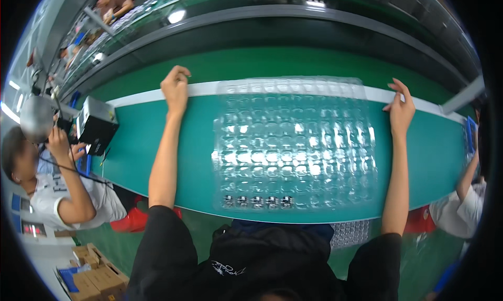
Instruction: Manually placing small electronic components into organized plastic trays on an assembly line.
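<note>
- Beyond the desk's left end, a seated co-worker (76,196) in a white top raises both hands near a cable; cardboard boxes (99,280) stack on the green floor (112,246) behind.
- At the desk's left end sits a metal box (99,125) with dark sides.
- Over the white strip (141,98) along the far edge, left of centre, is the left hand (175,89), its fingers loosely bent and released.
- Across the middle of the green desk (199,154) lies the clear plastic tray (335,125), reaching over the strip at the far edge; five small dark parts (257,202) fill cells at its near-left corner.
- Below the near edge, right of centre, shows another clear tray (352,233).
- Just beside the tray's far-right corner hangs the right hand (402,107), fingers slightly spread and released.
- Past the right end, another person (461,209) sits, partly cut off.
</note>
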A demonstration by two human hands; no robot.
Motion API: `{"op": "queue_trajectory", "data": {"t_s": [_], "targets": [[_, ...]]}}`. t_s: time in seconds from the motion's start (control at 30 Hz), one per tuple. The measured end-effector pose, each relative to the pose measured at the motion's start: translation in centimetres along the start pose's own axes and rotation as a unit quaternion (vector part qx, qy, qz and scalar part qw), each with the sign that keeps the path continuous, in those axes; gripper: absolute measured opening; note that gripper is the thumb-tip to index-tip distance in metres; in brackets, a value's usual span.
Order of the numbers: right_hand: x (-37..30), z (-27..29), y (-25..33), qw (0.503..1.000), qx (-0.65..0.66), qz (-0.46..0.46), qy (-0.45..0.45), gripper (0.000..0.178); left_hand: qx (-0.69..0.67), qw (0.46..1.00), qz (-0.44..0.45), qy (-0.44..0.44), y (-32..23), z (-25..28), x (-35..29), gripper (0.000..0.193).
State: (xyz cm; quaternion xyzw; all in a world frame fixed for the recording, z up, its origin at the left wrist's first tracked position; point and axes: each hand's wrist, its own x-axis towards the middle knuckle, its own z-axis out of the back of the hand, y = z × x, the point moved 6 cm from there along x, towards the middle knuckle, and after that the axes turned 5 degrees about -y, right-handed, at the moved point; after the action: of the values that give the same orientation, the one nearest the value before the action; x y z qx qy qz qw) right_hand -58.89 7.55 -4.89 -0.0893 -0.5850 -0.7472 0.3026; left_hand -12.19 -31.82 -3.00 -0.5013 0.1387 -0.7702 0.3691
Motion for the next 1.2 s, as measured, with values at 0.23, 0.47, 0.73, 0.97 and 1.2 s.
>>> {"op": "queue_trajectory", "data": {"t_s": [0.23, 0.47, 0.73, 0.97, 1.2], "targets": [[-0.1, 0.1, 0.7, 0.997, 0.057, -0.045, 0.004, 0.044, -0.018, 0.999, 0.03, 0.025, 1.3, -1.3, 0.0, 0.042], [0.4, 0.9, 1.3, 0.995, -0.039, 0.054, -0.081, 0.031, -0.055, 0.994, 0.087, 0.047, 1.7, -1.0, 0.9, 0.04], [0.3, -0.1, 0.2, 0.988, -0.084, 0.07, -0.105, 0.023, -0.17, 0.974, 0.133, 0.073, 8.3, -1.1, 1.1, 0.019], [0.4, 0.3, -0.3, 0.992, 0.013, 0.041, -0.12, 0.049, -0.186, 0.979, 0.078, -0.017, 4.2, -2.3, 0.6, 0.02], [0.1, 0.7, 0.4, 0.984, -0.143, 0.07, -0.084, 0.064, -0.063, 0.997, 0.032, -0.005, 7.3, -2.5, 1.5, 0.018]]}}
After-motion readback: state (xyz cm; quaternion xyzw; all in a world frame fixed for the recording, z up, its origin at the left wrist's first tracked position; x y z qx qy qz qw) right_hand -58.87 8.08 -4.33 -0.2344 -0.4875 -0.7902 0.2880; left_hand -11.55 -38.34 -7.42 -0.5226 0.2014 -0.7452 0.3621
